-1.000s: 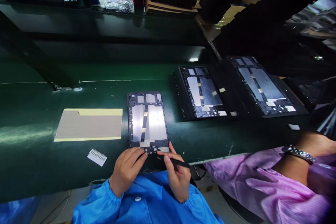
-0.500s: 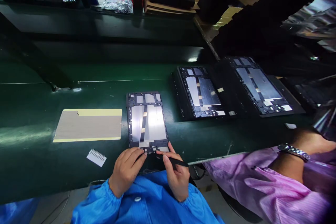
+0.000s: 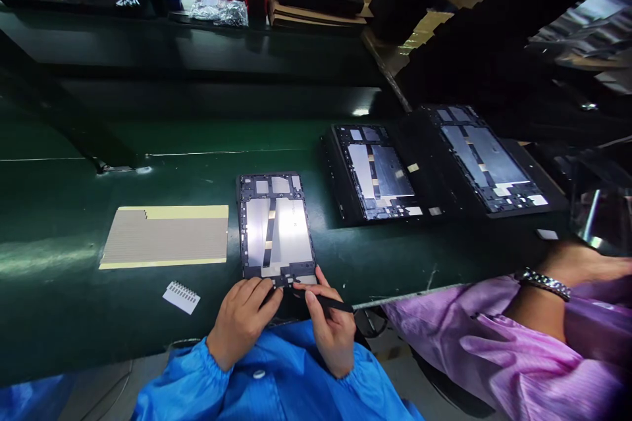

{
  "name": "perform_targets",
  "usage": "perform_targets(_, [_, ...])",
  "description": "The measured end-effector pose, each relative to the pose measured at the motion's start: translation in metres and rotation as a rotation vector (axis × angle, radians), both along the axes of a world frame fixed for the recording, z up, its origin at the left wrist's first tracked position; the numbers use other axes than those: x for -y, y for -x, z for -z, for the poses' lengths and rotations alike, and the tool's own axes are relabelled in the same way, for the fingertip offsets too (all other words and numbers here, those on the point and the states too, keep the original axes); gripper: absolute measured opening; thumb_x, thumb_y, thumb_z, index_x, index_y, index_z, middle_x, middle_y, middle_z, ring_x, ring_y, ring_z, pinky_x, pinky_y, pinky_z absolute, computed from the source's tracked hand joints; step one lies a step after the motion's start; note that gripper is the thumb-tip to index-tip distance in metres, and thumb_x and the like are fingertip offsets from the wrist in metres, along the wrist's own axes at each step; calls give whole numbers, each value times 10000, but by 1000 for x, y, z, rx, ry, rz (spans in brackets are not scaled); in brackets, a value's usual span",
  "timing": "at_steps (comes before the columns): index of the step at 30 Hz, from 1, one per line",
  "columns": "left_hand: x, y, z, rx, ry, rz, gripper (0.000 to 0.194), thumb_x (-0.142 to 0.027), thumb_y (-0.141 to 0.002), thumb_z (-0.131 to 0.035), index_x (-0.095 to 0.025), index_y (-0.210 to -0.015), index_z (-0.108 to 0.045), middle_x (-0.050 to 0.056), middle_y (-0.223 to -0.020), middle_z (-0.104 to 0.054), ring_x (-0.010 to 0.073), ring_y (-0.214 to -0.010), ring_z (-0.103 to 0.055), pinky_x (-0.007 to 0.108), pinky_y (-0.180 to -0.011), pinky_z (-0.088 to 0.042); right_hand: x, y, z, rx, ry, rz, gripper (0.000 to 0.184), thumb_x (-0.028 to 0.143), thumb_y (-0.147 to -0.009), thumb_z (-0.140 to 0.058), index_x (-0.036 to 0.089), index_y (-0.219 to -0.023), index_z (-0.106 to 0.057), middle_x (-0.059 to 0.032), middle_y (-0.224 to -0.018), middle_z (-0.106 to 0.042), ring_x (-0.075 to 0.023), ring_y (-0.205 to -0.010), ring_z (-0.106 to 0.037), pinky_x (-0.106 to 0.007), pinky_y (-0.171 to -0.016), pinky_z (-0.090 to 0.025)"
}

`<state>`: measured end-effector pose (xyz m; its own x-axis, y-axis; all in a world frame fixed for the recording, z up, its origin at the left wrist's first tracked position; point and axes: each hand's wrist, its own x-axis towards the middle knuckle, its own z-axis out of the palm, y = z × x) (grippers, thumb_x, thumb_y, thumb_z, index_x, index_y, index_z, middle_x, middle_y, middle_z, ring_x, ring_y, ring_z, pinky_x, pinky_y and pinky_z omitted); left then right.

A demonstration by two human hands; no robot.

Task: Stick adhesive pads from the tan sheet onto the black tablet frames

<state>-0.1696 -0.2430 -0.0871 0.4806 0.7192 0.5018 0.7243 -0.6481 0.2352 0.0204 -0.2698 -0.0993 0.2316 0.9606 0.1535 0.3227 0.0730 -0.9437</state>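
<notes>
An opened tablet frame (image 3: 276, 230) with a silvery back plate lies on the green belt (image 3: 148, 177) straight in front of me. My left hand (image 3: 244, 319) rests at its near edge, fingers curled, fingertips pressing on the lower rim. My right hand (image 3: 328, 325) pinches a thin black stylus-like tool (image 3: 328, 303), its tip at the frame's bottom edge next to my left fingertips. Both sleeves are blue.
A sheet of striped adhesive strips (image 3: 165, 237) and a small white strip piece (image 3: 182, 296) lie to the left. Two more tablet frames (image 3: 378, 171) (image 3: 486, 158) sit in black trays on the right. A co-worker's pink-sleeved arm with a wristwatch (image 3: 540, 283) reaches in at right. Boxes and bags stand across the belt.
My hands stay at the frame's bottom edge, barely shifting. The co-worker's arm with the watch has drifted slightly left and down.
</notes>
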Motion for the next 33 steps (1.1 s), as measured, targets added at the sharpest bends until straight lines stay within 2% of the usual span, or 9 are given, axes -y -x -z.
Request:
perform_targets(4, [0, 1, 1, -11, 9, 0, 266, -94, -980, -471, -170, -1087, -702, 91, -1025, -726, 212, -968, -657, 347, -851, -515, -3, -2, -3, -68, 3, 53, 119, 254, -949, -616, 232, -949, -733, -76, -951, -813, -316, -1254, -650, -516, -1078, -499])
perform_targets(11, [-1, -2, 6, 10, 37, 6, 215, -111, -947, -561, -194, -1100, -687, 75, -1026, -718, 215, -968, -665, 347, -828, -536, -9, -13, -1, -313, -28, 135, 92, 290, -961, -613, 224, -922, -664, -46, -888, -802, -274, -1010, -764, -497, -988, -545])
perform_targets(15, [7, 3, -13, 69, 214, -36, 210, -208, -957, -573, -236, -1143, -667, 81, -1145, -685, 234, -1045, -652, 381, -883, -549, -22, -31, -10, -339, -61, 155, 252, 346, -971, -559, 211, -761, -596, -58, -940, -776, -254, -983, -739, -489, -962, -543])
perform_targets(19, [-10, 24, -35, 233, 508, -280, 381, -348, -979, -529, -262, -1351, -532, 108, -1431, -548, 276, -1313, -539, 457, -1046, -494, -66, -53, -27, -19, 209, -16, 266, 427, -936, -565, 204, -954, -709, -107, -1072, -758, -268, -955, -729, -414, -882, -561])
perform_targets(23, [-66, 25, -41, 240, 804, -407, 652, -474, -935, -529, -151, -1485, -393, 180, -1456, -545, 335, -1338, -536, 484, -1068, -480, -108, -56, -35, 295, 424, -322, 454, 500, -848, -599, 169, -1126, -741, -124, -1000, -790, -302, -804, -737, -433, -824, -566])
perform_targets(26, [-125, 7, -42, 151, 882, -457, 682, -395, -911, -541, -132, -1516, -365, 166, -1459, -558, 323, -1318, -562, 415, -1059, -486, -126, -50, -35, 304, 427, -389, 451, 485, -857, -572, 164, -1131, -732, -111, -920, -797, -285, -736, -724, -409, -762, -568])
perform_targets(29, [-205, -7, -49, 91, 846, -513, 635, -288, -908, -546, -150, -1508, -390, 144, -1390, -622, 306, -1245, -617, 390, -1045, -486, -154, -28, -33, 67, 438, -422, 337, 456, -845, -605, 181, -1010, -708, -70, -813, -777, -196, -581, -639, -315, -579, -525])
perform_targets(31, [-270, -9, -59, 82, 785, -543, 568, -286, -942, -531, -151, -1484, -425, 152, -1322, -659, 317, -1209, -632, 444, -1047, -476, -187, 4, -33, -264, 504, -433, 285, 416, -823, -643, 195, -1002, -659, -30, -776, -749, -98, -400, -441, -234, -388, -356])
perform_targets(33, [-332, -6, -72, 84, 720, -572, 488, -335, -968, -556, -162, -1419, -492, 151, -1303, -646, 313, -1198, -621, 498, -1030, -481, -231, 48, -34, -611, 519, -425, 248, 328, -788, -690, 217, -999, -622, 9, -734, -704, -45, -341, -256, -200, -329, -173])
